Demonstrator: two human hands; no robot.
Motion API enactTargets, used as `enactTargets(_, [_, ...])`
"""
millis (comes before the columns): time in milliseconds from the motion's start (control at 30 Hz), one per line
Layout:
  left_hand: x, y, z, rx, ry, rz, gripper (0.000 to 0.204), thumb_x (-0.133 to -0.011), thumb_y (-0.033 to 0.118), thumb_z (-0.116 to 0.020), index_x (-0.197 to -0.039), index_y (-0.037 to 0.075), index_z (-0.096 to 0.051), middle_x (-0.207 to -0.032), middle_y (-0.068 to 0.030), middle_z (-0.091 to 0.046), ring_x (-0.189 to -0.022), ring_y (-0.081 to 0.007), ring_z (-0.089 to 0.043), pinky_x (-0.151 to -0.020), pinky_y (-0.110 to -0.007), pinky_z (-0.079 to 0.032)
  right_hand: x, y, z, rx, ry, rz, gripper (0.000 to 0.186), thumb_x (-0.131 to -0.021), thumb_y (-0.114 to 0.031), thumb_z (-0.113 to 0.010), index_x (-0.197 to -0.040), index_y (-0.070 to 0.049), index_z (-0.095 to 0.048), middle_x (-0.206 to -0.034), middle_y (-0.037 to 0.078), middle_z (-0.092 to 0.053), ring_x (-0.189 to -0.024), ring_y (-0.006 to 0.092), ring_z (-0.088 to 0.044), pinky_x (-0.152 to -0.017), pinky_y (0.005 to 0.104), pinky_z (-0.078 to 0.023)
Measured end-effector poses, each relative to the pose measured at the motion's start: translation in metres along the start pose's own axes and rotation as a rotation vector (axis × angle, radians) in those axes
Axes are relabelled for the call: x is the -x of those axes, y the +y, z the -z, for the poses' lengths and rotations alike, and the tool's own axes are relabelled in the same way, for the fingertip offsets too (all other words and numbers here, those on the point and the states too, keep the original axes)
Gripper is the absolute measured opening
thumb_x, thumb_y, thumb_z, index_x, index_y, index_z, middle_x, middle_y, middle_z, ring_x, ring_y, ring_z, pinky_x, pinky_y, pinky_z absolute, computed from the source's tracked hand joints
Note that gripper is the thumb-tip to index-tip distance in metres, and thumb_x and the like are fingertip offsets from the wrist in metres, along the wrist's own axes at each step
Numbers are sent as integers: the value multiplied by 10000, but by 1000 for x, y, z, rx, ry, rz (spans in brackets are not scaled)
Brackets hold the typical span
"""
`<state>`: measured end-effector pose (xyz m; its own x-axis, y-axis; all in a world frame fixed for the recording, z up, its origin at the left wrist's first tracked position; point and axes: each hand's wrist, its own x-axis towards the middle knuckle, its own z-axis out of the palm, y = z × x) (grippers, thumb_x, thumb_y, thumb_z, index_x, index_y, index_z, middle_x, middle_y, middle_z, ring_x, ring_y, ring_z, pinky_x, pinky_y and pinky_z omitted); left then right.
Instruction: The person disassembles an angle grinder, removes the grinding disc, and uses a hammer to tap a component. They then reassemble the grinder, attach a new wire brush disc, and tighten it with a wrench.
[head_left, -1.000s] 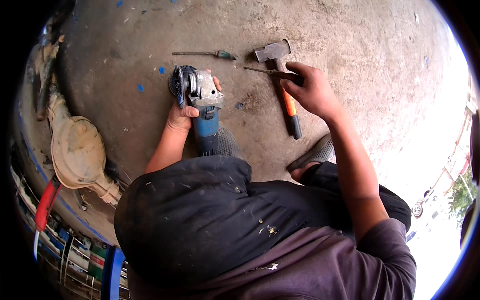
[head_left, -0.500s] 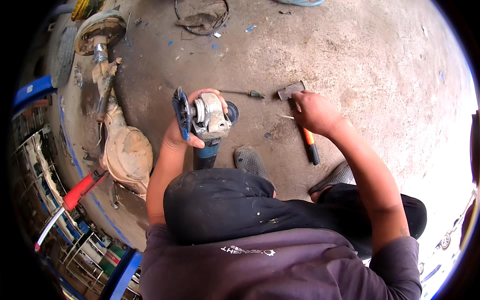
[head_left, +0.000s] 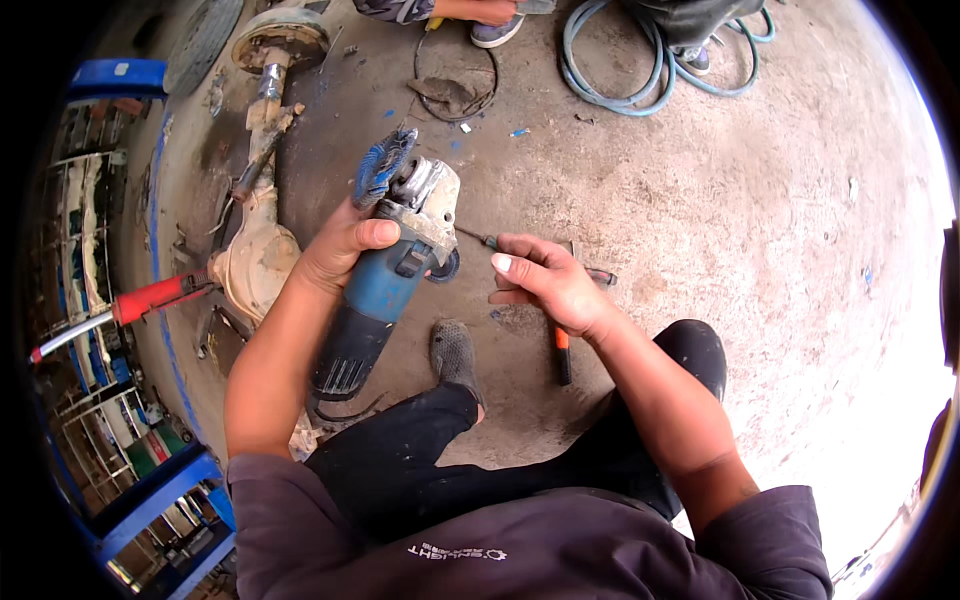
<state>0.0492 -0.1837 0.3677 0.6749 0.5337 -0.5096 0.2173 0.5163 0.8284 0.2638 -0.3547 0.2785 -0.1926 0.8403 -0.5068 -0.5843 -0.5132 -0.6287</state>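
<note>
My left hand [head_left: 345,240] grips a blue and black angle grinder [head_left: 370,290] by its upper body, thumb across it. The grinder is tilted, head upward, with a blue and dark wheel [head_left: 383,162] at the top. My right hand [head_left: 545,285] is open to its right, fingers loosely curled apart with nothing visible in them. A screwdriver [head_left: 488,241] lies behind that hand, partly hidden. A hammer [head_left: 562,355] with an orange and black handle lies on the concrete under my right hand, its head mostly covered.
A dirty axle housing [head_left: 250,270] lies along my left, with a red jack [head_left: 160,296] and blue metal framework [head_left: 140,515]. Two other people are partly visible at the top, a hand [head_left: 495,10] and a dark-clad leg [head_left: 675,20], near coiled hoses [head_left: 615,100].
My left hand has raised and tilted the grinder. My right hand has let go of the thin tool it held and moved left and down. The view has shifted, showing other people at the top.
</note>
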Motion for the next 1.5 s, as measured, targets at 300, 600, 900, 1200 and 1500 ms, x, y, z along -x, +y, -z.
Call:
enactTargets(300, [53, -1, -49, -33, 299, -37, 777, -704, 320, -886, -1347, 17, -572, -1117, -99, -695, -952, -197, -698, -832, -335, -591, -34, -9, -85, -503, -310, -3, 596, -1026, -651, -475, -1314, -144, -599, -1202, 27, -679, -1007, 149, -660, -768, 315, -548])
enactTargets(600, [90, -34, -68, 5, 339, 94, 735, -857, 322, -821, -1436, 22, -482, -1236, -101, -660, -1062, -189, -687, -896, -327, -585, 0, 10, -101, -506, -190, -190, 490, -983, -604, -503, -1199, -183, -630, -1108, -2, -679, -922, 133, -644, -659, 331, -499])
enactTargets(900, [58, -24, -103, -278, 210, 38, 777, -883, 468, -817, -1417, -15, -525, -1259, -85, -642, -1076, -145, -623, -907, -289, -523, 18, 10, -78, -804, 25, 161, 460, -1015, -451, -554, -1219, -46, -632, -1119, 51, -666, -1002, 155, -624, -931, 329, -481])
enactTargets(1200, [97, 12, -113, -831, 147, -162, 777, -907, 542, -760, -1406, -18, -561, -1248, -89, -654, -1104, -144, -585, -949, -306, -497, 32, -4, -99, -722, 33, 312, 492, -986, -422, -623, -1228, 6, -621, -1096, 82, -688, -954, 158, -638, -891, 316, -502])
enactTargets(1500, [150, 15, -135, -1395, 364, -390, 688, -783, 333, -864, -1327, -27, -645, -1113, -170, -620, -1027, -327, -613, -927, -394, -486, 13, 19, -113, -800, -8, 58, 421, -1015, -473, -515, -1138, -90, -635, -1031, 65, -691, -933, 203, -673, -857, 400, -565])
